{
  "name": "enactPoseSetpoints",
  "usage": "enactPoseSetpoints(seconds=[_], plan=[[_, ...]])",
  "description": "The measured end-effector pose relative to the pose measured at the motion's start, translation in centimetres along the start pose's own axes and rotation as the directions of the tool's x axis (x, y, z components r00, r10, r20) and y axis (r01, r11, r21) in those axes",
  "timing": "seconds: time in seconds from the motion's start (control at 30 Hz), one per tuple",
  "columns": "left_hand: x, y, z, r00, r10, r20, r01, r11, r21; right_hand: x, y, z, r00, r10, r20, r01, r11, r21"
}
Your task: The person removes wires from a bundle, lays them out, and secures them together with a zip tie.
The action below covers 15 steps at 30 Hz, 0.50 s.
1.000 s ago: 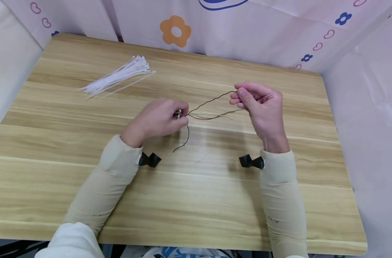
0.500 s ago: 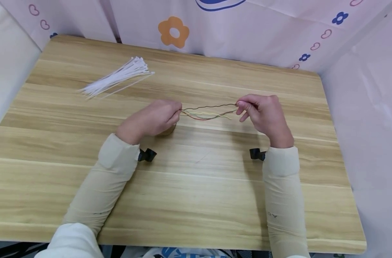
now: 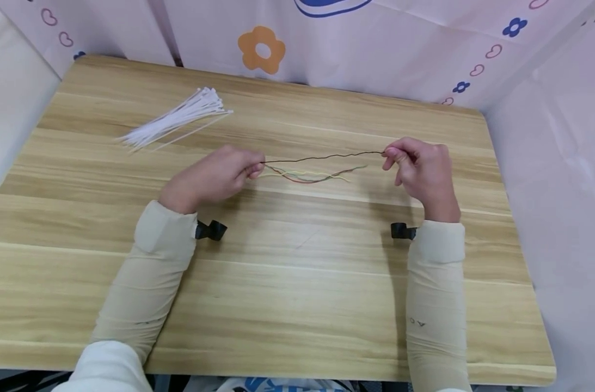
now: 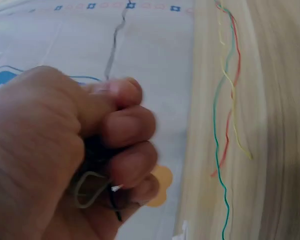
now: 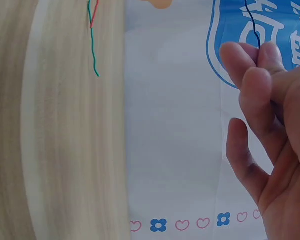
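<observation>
White cable ties (image 3: 179, 117) lie bundled on table (image 3: 277, 310), far left. Left hand (image 3: 214, 177): fingers curled round dark wire (image 3: 321, 157); pale loop (image 4: 78, 194) shows in palm. Dark wire stretches above table between 2 hands. Nearer person, 3 strands lie crossed on table: yellow wire (image 4: 240, 142), red wire (image 4: 239, 55), green wire (image 4: 214, 115). Right hand (image 3: 424, 171): fingertips pinch dark wire.
</observation>
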<state>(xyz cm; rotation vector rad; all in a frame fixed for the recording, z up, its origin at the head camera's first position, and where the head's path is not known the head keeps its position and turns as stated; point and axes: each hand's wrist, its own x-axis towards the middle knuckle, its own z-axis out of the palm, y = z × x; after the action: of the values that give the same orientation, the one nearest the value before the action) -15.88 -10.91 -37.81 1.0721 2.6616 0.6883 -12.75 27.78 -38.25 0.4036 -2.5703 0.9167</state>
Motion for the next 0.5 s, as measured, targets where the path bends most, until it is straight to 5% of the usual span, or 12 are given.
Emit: enactPoseSetpoints(seconds=[0.17, 0.5], plan=[[-0.4, -0.6, -0.4, 0.997, 0.007, -0.071, -0.004, 0.999, 0.044, 0.2, -0.1, -0.1, 1.000, -0.007, 0.022, 0.006, 0.999, 0.051], [-1.5, -2.1, -1.7, 0.996, -0.036, -0.087, 0.041, 0.998, 0.057, -0.2, 0.3, -0.1, 0.997, 0.022, 0.071, -0.030, 0.993, 0.112]])
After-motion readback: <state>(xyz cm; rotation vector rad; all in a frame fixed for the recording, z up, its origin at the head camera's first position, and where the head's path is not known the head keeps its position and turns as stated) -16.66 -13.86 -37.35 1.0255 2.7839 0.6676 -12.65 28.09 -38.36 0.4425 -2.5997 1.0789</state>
